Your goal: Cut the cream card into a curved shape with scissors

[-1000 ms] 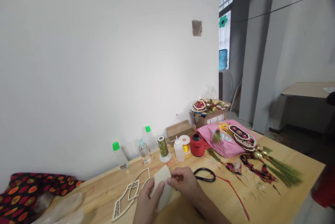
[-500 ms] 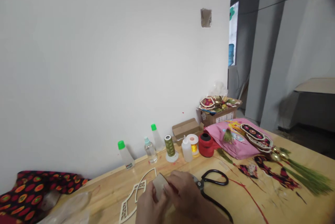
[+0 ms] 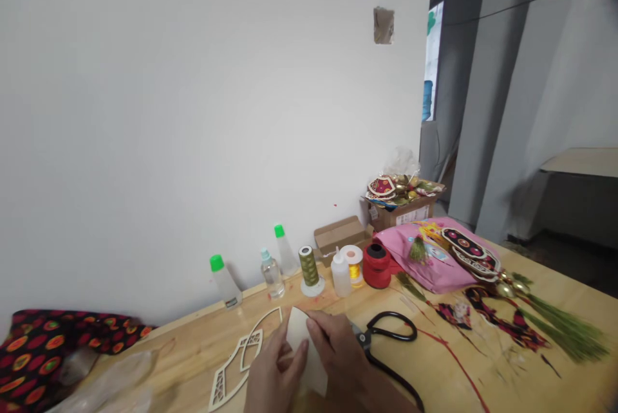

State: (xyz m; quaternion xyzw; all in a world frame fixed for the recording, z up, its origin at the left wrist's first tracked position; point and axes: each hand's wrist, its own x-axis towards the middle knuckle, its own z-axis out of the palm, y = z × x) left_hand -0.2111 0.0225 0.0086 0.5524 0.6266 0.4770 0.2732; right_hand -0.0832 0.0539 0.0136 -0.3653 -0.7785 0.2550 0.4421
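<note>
Both of my hands hold a pale cream card piece (image 3: 303, 342) low over the wooden table (image 3: 483, 374). My left hand (image 3: 271, 377) grips its lower left side, with the thumb pressed on the face. My right hand (image 3: 338, 352) pinches its right edge, fingers curled over the top. A white cut-out lattice piece (image 3: 239, 361) lies flat on the table just left of my hands. Black-handled scissors (image 3: 386, 339) lie right of my right hand.
Along the wall stand green-capped bottles (image 3: 222, 281), a clear bottle (image 3: 271, 273), an olive thread spool (image 3: 308, 268), a white glue bottle (image 3: 340, 275) and a red spool (image 3: 377, 265). Pink cloth (image 3: 429, 258), embroidered patches and green tassels (image 3: 560, 326) lie right. Patterned fabric (image 3: 53, 342) lies far left.
The card, rolled small between my fingers half a second ago, now shows a wider flat face. The view has shifted slightly left and down.
</note>
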